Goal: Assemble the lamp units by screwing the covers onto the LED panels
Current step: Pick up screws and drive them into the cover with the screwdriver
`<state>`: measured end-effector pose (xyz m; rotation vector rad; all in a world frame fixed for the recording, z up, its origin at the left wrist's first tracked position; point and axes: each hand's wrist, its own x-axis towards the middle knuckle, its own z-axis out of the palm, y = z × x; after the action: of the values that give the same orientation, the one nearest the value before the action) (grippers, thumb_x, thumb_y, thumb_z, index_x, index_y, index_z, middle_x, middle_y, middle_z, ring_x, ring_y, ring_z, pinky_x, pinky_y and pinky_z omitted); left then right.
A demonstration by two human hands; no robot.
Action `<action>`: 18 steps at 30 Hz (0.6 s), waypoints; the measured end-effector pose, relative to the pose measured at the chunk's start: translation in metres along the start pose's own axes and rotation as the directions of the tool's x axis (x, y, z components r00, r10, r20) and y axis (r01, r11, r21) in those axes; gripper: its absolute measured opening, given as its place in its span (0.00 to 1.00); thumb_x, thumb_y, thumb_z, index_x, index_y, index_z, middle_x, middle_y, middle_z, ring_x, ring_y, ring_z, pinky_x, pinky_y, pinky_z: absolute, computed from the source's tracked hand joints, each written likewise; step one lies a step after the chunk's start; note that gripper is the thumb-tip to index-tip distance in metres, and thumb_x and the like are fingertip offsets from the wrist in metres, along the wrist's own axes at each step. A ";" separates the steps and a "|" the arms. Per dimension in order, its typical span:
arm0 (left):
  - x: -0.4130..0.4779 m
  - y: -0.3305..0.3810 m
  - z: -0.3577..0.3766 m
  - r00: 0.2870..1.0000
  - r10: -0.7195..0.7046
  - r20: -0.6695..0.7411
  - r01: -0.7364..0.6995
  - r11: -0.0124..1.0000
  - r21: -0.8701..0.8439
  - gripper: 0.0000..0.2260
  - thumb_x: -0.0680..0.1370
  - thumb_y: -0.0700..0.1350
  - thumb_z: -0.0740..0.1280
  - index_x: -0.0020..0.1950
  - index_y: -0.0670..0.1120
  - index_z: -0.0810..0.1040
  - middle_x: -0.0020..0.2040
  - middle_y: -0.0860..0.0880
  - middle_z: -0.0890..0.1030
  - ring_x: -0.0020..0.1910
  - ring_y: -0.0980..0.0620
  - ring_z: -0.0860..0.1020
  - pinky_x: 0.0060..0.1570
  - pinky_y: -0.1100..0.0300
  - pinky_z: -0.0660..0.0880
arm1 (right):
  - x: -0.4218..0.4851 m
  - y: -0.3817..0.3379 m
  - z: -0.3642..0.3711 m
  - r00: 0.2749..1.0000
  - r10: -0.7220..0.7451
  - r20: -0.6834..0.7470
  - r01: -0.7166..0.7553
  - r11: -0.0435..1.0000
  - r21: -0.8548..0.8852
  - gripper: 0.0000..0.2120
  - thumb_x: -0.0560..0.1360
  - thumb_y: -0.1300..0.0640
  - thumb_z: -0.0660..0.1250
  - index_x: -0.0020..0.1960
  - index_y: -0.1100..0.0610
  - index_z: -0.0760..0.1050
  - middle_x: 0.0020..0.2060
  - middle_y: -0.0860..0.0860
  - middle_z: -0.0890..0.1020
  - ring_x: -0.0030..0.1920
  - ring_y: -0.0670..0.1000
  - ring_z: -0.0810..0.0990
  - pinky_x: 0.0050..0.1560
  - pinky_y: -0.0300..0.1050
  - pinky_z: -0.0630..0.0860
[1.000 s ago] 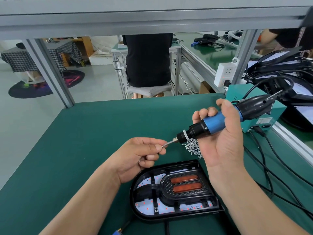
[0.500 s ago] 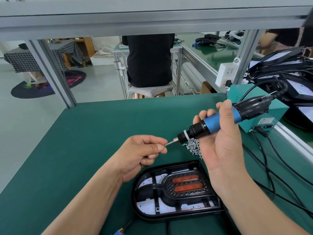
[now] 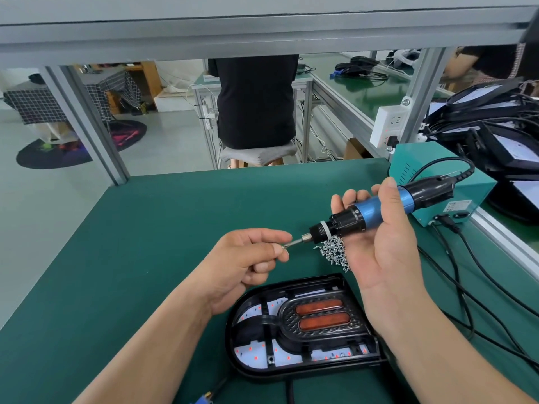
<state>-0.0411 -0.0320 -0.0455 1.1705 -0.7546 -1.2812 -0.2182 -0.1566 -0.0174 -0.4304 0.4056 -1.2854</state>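
A black lamp unit (image 3: 303, 325) lies on the green table in front of me, its cover over a white LED panel with red dots and two orange strips in the middle. My right hand (image 3: 382, 243) grips a blue and black electric screwdriver (image 3: 370, 212), held nearly level above the table with its bit pointing left. My left hand (image 3: 250, 258) pinches something small at the bit's tip; what it is stays hidden by the fingertips. A heap of silver screws (image 3: 334, 252) lies on the table just under the screwdriver.
A teal power box (image 3: 455, 188) with black cables (image 3: 466, 275) stands at the right edge. Stacked black lamp parts (image 3: 495, 135) fill the bench to the right. A grey frame post (image 3: 87, 123) rises at the far left. A person in black sits beyond the table.
Both hands have stayed almost in place, the left still pinching at the bit's tip. The screwdriver has shifted only slightly.
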 end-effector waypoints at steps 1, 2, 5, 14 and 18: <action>0.000 0.000 0.000 1.000 -0.011 0.007 0.011 1.000 -0.002 0.12 0.75 0.38 0.72 0.57 0.40 0.87 0.44 0.41 0.82 0.30 0.56 0.66 0.24 0.68 0.62 | 0.001 0.000 -0.001 1.000 0.005 -0.009 -0.005 1.000 0.017 0.14 0.81 0.51 0.74 0.57 0.58 0.74 0.40 0.54 0.80 0.42 0.55 0.83 0.59 0.59 0.84; 0.000 0.000 0.000 1.000 -0.019 0.012 0.019 1.000 -0.002 0.12 0.75 0.39 0.71 0.57 0.40 0.87 0.44 0.42 0.82 0.30 0.56 0.66 0.23 0.67 0.61 | 0.001 0.001 -0.001 1.000 0.007 -0.015 -0.007 1.000 0.030 0.14 0.80 0.51 0.74 0.56 0.58 0.74 0.39 0.53 0.80 0.41 0.54 0.83 0.59 0.59 0.84; -0.001 0.003 -0.003 1.000 -0.028 -0.007 0.028 1.000 0.010 0.14 0.75 0.43 0.69 0.56 0.39 0.87 0.44 0.43 0.81 0.31 0.55 0.67 0.24 0.66 0.60 | 0.001 -0.001 -0.003 1.000 0.004 -0.019 -0.003 0.999 0.045 0.14 0.81 0.51 0.74 0.56 0.58 0.74 0.38 0.54 0.79 0.40 0.54 0.83 0.58 0.59 0.84; -0.011 0.008 -0.007 0.996 -0.090 0.028 0.049 0.754 0.656 0.18 0.73 0.62 0.74 0.46 0.47 0.87 0.35 0.54 0.81 0.31 0.57 0.74 0.32 0.64 0.72 | 0.008 -0.027 -0.002 0.997 -0.072 0.026 0.073 0.996 -0.055 0.07 0.81 0.56 0.72 0.52 0.57 0.76 0.37 0.52 0.78 0.36 0.50 0.80 0.49 0.51 0.84; -0.015 0.012 -0.006 0.993 -0.095 0.063 0.015 0.658 0.753 0.17 0.72 0.65 0.75 0.48 0.53 0.89 0.44 0.56 0.88 0.43 0.61 0.84 0.48 0.62 0.80 | 0.009 -0.039 -0.003 0.988 -0.091 0.125 0.107 0.987 -0.124 0.05 0.82 0.55 0.69 0.53 0.56 0.76 0.37 0.50 0.76 0.34 0.49 0.76 0.43 0.47 0.81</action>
<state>-0.0344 -0.0175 -0.0339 1.8135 -1.4225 -1.0870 -0.2498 -0.1742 0.0003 -0.6414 0.3725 -1.3268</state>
